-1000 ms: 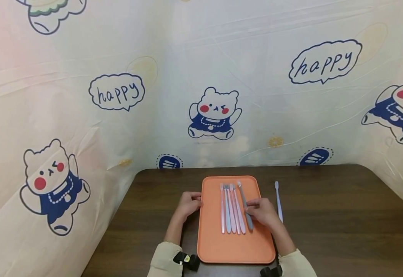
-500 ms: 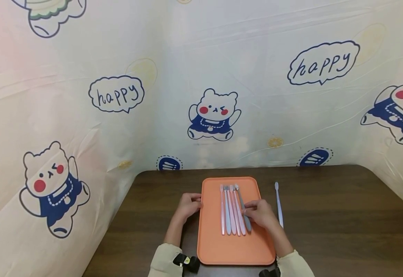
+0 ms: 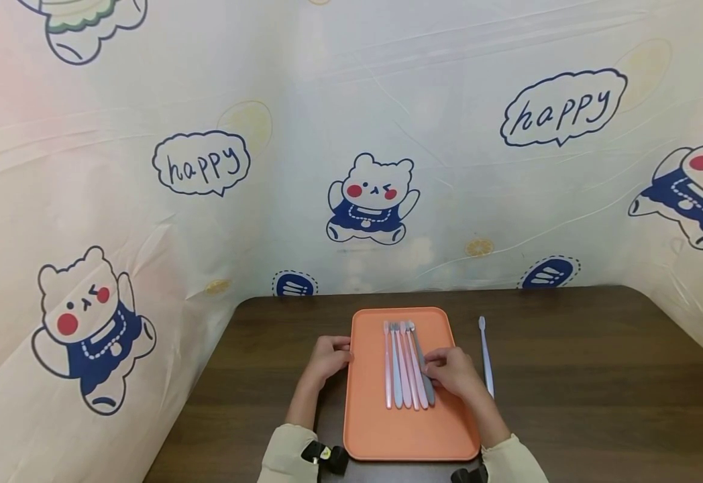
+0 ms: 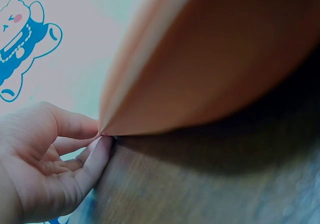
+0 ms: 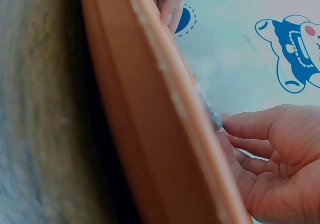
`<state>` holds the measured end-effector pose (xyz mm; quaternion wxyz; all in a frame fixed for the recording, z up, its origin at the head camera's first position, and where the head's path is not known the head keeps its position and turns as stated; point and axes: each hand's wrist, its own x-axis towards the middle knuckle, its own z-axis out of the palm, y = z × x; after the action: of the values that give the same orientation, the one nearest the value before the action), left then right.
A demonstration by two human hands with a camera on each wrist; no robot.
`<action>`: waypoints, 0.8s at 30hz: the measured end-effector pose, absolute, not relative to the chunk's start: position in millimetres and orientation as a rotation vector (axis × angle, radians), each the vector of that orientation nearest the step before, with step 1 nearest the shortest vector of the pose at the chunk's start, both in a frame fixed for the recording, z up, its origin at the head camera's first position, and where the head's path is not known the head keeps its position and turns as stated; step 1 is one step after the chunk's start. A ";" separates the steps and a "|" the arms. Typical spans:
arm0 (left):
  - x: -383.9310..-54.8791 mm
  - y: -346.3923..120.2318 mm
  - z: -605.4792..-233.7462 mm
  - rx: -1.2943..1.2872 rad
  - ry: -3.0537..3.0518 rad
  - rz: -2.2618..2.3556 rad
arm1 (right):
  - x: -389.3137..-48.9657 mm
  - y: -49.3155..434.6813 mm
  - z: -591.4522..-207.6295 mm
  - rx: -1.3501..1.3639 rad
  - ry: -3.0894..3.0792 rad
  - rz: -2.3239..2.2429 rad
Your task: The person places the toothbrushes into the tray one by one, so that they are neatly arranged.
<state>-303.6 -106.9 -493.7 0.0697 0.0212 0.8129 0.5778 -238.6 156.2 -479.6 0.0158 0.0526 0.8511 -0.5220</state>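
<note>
Near the tray's right side, my right hand [image 3: 453, 369] holds a grey toothbrush [image 3: 429, 393] by its handle, fingertips on it. This brush lies slightly slanted against a row of pink and pale blue toothbrushes [image 3: 406, 379], heads pointing away from me. All of them rest on an orange tray [image 3: 382, 436]. My left hand [image 3: 327, 357] pinches the tray's left edge; in the left wrist view, thumb and fingers meet at the rim. From the right wrist, the tray's side hides most of the brushes, and only the grey handle's end [image 5: 216, 120] shows at the fingertips.
Right of the tray, a single pale blue toothbrush [image 3: 487, 355] lies on the dark wooden table [image 3: 599, 376], its lower end near my right wrist. A pale curtain [image 3: 460, 201] with printed bears hangs behind the table.
My right hand has shifted the grey toothbrush left, from a gap apart to up against the row. The left hand has stayed at the tray's edge.
</note>
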 end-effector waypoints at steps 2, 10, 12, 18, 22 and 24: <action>-303.0 -107.0 -493.6 0.073 2.446 1.745 | -237.8 156.9 -479.0 0.148 2.653 -1.618; -302.8 -107.4 -494.1 0.075 2.446 1.745 | -235.9 160.2 -475.5 0.126 2.621 -1.638; -302.7 -107.4 -493.9 0.075 2.445 1.745 | -235.3 161.1 -474.4 0.120 2.608 -1.644; -302.4 -107.4 -493.3 0.067 2.442 1.742 | -235.2 166.1 -474.0 0.108 2.595 -1.657; -302.4 -107.3 -492.9 0.066 2.440 1.746 | -236.2 171.4 -474.2 0.089 2.594 -1.680; -302.4 -107.2 -492.9 0.066 2.438 1.748 | -237.0 174.7 -473.9 0.077 2.593 -1.698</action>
<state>-302.4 -107.2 -492.9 0.0704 0.0219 0.8105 0.5811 -237.0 174.7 -473.9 0.0203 0.0248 0.8361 -0.5476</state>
